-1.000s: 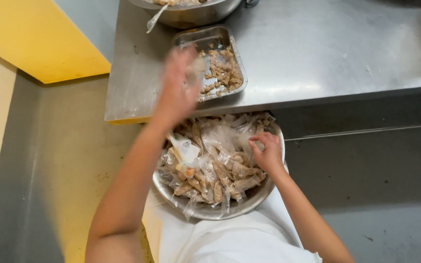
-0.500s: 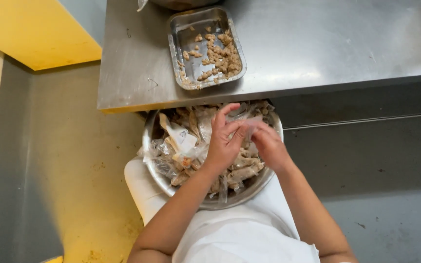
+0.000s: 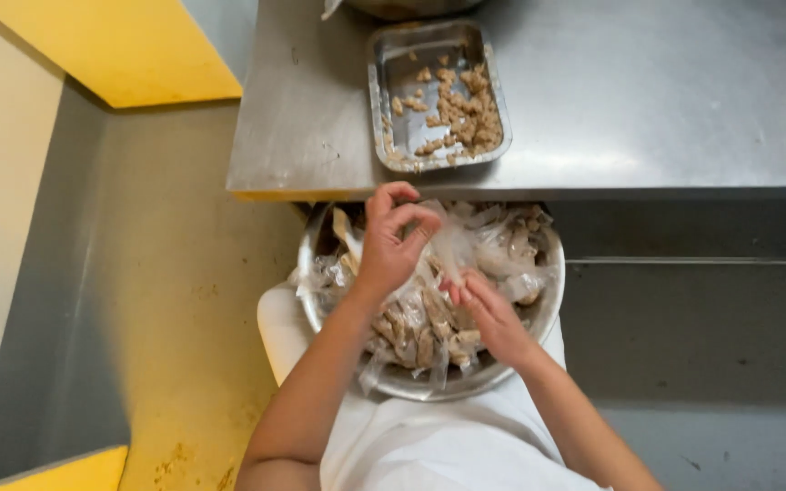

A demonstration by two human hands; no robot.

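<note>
A thin, clear plastic wrapper (image 3: 452,245) – crinkled and shiny – is stretched between both hands above the round metal bowl (image 3: 539,314) on the person's lap. The bowl is full of wrapped brown pieces. The left hand (image 3: 388,241) pinches the wrapper's top, fingers curled together; the right hand (image 3: 484,305) grips it lower. Above, a rectangular steel tray (image 3: 393,68) of crumbly brown bits lies on the steel table (image 3: 639,91).

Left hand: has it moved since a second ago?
Yes. The left hand was raised over the tray on the steel table; it has come back toward the body and now pinches a clear wrapper over the bowl.
</note>
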